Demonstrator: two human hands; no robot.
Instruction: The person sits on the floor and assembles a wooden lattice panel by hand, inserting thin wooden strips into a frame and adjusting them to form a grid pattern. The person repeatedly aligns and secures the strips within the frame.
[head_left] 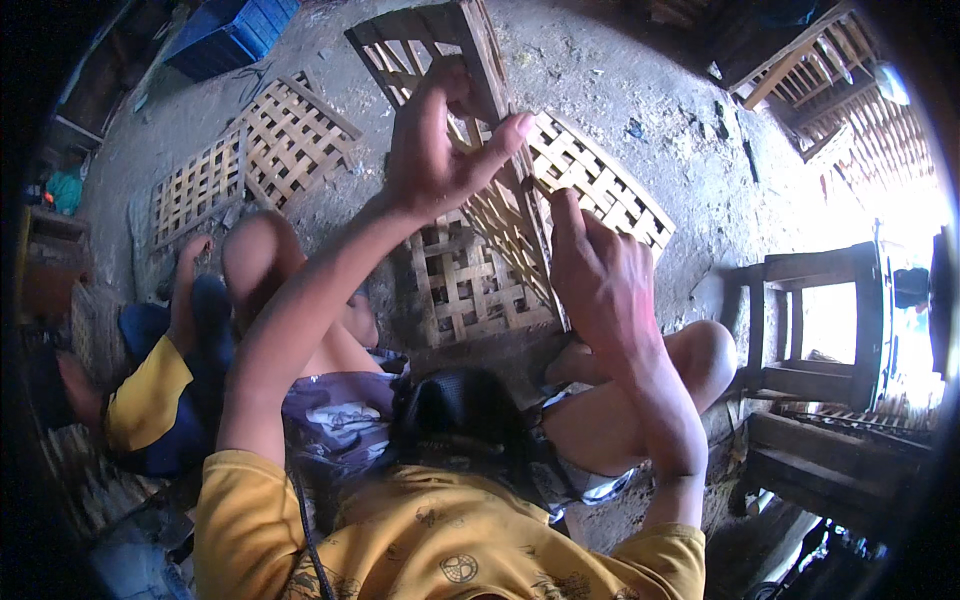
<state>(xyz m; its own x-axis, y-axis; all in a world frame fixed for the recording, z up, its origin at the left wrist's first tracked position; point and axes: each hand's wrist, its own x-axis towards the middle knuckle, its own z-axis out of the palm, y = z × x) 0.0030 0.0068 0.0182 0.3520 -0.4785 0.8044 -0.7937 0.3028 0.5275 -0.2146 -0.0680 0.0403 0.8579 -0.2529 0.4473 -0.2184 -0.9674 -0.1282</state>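
Observation:
An upright woven bamboo lattice panel with a wooden edge rail [486, 62] stands in front of me, tilted. My left hand [432, 155] grips that rail near its upper part, thumb across it and fingers behind. Lower along the same edge is my right hand [606, 272], curled into a fist right beside the rail. Whatever its fingers close on is hidden. Behind the rail, to the right, another pale lattice panel [598, 182] shows. A darker lattice panel [468, 285] lies below, near my feet.
More lattice panels [292, 142] lie on the dirt floor to the left, near a blue crate [232, 38]. Another person's yellow sleeve [150, 392] is close on my left. A wooden stool [815, 268] stands at right, and slatted wooden pieces [810, 75] at far right.

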